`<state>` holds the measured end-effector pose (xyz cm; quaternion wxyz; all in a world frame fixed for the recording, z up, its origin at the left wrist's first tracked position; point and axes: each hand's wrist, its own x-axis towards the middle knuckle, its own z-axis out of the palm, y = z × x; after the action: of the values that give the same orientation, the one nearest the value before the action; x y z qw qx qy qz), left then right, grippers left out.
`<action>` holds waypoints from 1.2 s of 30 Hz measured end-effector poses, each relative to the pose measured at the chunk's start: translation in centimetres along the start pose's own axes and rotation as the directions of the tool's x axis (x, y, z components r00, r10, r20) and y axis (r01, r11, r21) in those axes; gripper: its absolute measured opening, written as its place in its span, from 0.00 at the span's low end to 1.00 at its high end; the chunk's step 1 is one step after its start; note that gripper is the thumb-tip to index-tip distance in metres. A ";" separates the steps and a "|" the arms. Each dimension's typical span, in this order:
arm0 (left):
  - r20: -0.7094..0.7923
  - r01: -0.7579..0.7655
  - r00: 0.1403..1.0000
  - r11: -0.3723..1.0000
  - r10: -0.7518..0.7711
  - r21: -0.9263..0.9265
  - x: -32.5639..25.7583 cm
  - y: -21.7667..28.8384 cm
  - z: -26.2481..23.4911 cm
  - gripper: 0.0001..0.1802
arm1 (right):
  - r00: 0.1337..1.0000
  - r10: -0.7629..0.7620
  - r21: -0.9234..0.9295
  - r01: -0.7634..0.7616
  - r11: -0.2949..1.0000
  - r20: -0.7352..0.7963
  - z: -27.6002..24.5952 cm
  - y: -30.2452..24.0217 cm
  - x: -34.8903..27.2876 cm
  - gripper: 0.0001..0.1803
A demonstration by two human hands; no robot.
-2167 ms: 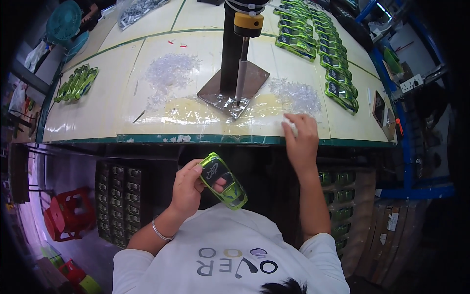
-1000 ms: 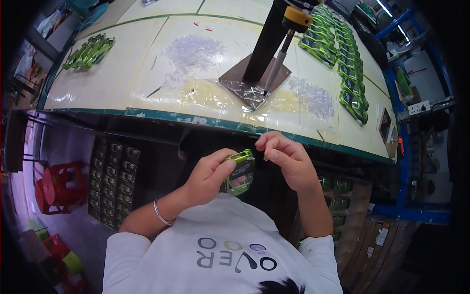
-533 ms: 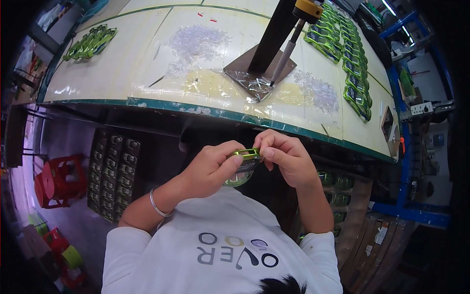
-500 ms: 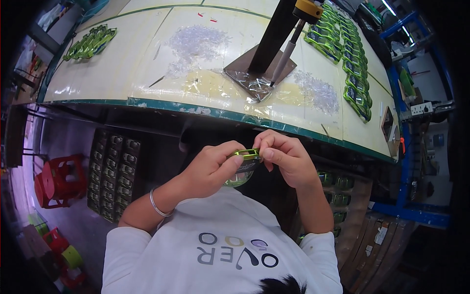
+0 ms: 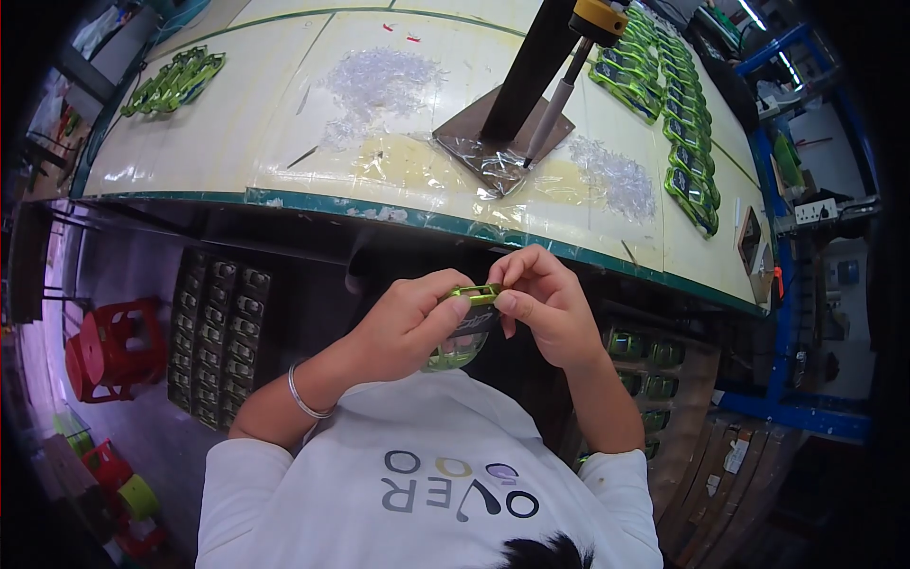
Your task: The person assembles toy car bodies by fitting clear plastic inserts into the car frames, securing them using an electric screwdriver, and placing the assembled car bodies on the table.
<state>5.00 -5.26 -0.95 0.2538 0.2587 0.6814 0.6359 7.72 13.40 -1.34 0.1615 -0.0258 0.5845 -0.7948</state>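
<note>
Bench (image 5: 227, 156), 12 o'clock; black stand (image 5: 517, 81) on it. Between my left hand (image 5: 409, 318) and right hand (image 5: 547, 308): green case (image 5: 463, 349), 6 o'clock from stand. Left grip closed around it; right fingertips at its 2 o'clock corner, can't tell if pinching.

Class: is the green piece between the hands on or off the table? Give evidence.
Off. The left hand holds the green piece on the person's side of the table edge, with the right hand at its upper end.

Lime-green and black casing (image 5: 472, 325), cream tabletop (image 5: 218, 152), dark-green edging (image 5: 322, 208), red stool (image 5: 106, 346), white shirt (image 5: 417, 417)
</note>
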 end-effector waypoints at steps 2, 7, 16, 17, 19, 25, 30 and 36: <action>0.013 0.040 0.999 0.998 -0.039 -0.057 -0.1 0.1 0.0 0.12 | 1.000 -0.015 0.088 0.016 0.996 -0.015 -0.1 0.6 0.1 0.09; -0.066 -0.051 0.997 0.983 0.040 -0.177 0.4 -0.2 0.6 0.12 | 0.927 -0.311 -0.226 0.263 0.938 -0.211 0.9 2.8 -0.3 0.19; 0.020 0.086 0.996 0.842 -0.089 -0.533 0.4 -0.9 0.5 0.28 | 0.662 -0.710 -0.833 0.516 0.197 0.242 1.6 5.0 -0.3 0.37; 0.021 0.086 0.996 0.842 -0.088 -0.532 0.3 -1.1 0.4 0.28 | 0.660 -0.711 -0.822 0.529 0.211 0.242 1.7 4.8 -0.4 0.34; -0.175 -0.085 0.983 0.987 0.061 -0.134 0.2 -1.5 0.1 0.37 | 0.642 -0.718 -0.798 0.566 0.207 0.269 1.5 4.7 -0.5 0.33; 0.013 -0.432 0.901 0.890 0.434 0.144 1.8 -1.7 -1.1 0.36 | 0.587 -0.750 -0.666 0.695 0.271 0.306 1.6 5.2 -0.6 0.30; 0.055 -0.143 0.976 0.815 0.209 -0.561 2.6 -4.2 0.3 0.45 | 0.931 -0.319 0.278 0.359 0.891 -0.179 3.6 4.4 -2.2 0.36; 0.055 -0.033 0.994 0.741 0.095 -0.671 3.6 -3.7 2.0 0.61 | 0.966 -0.100 0.656 0.236 0.717 -0.238 2.5 2.6 0.4 0.27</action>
<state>3.64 -1.58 -4.79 0.3366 0.2010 0.3873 0.8344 8.53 10.33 -3.04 0.0315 0.0561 0.2612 -0.9631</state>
